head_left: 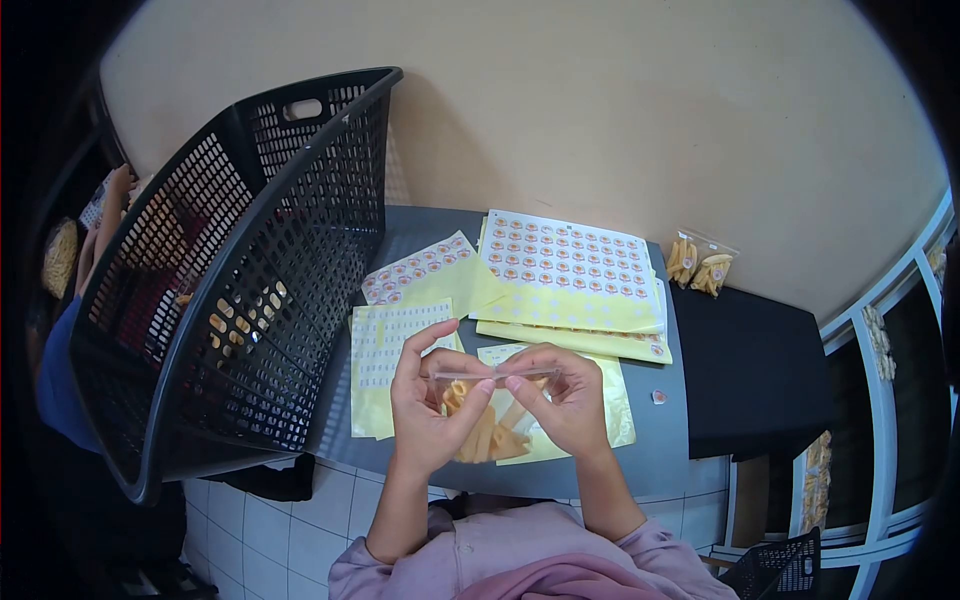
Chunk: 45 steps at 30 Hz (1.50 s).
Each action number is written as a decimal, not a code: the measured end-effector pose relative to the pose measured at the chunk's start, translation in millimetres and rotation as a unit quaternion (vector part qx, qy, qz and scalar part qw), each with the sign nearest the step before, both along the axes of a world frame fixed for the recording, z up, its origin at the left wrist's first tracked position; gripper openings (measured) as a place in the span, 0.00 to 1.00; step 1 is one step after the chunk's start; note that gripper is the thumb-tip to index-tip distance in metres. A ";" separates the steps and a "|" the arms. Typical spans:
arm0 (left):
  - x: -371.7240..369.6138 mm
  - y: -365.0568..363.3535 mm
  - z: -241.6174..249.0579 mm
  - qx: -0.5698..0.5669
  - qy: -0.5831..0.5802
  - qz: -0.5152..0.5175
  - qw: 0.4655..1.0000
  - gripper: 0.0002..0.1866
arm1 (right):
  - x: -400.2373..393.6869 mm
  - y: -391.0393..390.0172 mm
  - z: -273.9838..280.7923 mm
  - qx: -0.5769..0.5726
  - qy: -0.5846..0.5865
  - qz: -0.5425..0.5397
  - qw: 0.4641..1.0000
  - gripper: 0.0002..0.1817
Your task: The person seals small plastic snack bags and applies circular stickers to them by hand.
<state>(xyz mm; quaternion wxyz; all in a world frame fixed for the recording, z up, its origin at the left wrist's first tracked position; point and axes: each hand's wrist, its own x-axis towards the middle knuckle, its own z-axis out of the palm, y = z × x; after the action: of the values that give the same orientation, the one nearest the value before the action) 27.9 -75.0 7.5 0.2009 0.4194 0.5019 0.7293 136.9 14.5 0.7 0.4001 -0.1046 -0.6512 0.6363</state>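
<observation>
A grey table [640, 440] stands against a plain beige wall, with white floor tiles below its near edge and a dark cloth-covered surface just to the right. On the table, both hands meet over a clear snack packet [490, 415] filled with pale orange sticks: the left hand [425, 400] is closed on the packet's left top corner, thumb and forefinger pinching the folded rim, and the right hand [565, 395] is closed the same way on the right corner, so the top edge is stretched flat between them just above the tabletop. Under the packet lies a yellow backing sheet [615, 410], and beyond it a full sticker sheet [570, 265] of round orange labels, with two partly used sheets to its left. A large black basket [250, 280] stands tilted at the table's left end, with packets showing through its mesh. Two finished-looking packets [700, 265] rest against the wall, and one loose sticker [659, 397] lies alone on the table. The likely risk is that the fold slips from the fingertips, since the film looks smooth and the grip is only at the corners; the top could spring open and sticks could spill onto the sheets. Another person's arm shows behind the basket.
</observation>
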 end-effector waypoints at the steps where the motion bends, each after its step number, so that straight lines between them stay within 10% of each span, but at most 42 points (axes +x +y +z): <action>1: 0.2 0.2 0.8 0.007 0.006 -0.005 1.000 0.29 | 0.6 0.5 0.4 0.007 0.005 0.004 1.000 0.06; 38: -12.9 -0.7 -12.3 0.058 -0.015 0.044 0.997 0.31 | -2.2 13.9 9.6 0.090 -0.037 -0.021 0.995 0.05; 40: -11.5 -0.7 -12.8 0.055 0.019 0.063 0.996 0.30 | -1.9 14.8 29.2 0.380 -0.121 -0.186 0.898 0.06; 45: -11.6 0.1 -13.4 0.058 0.063 0.068 0.994 0.27 | -8.1 8.1 29.6 0.452 -0.152 -0.185 0.859 0.04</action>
<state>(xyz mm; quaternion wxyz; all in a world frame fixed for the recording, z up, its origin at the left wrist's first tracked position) 16.3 -74.9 -6.0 0.0940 0.4401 0.4976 0.7415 128.8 22.6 30.3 0.4097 -0.1266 -0.8888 0.1618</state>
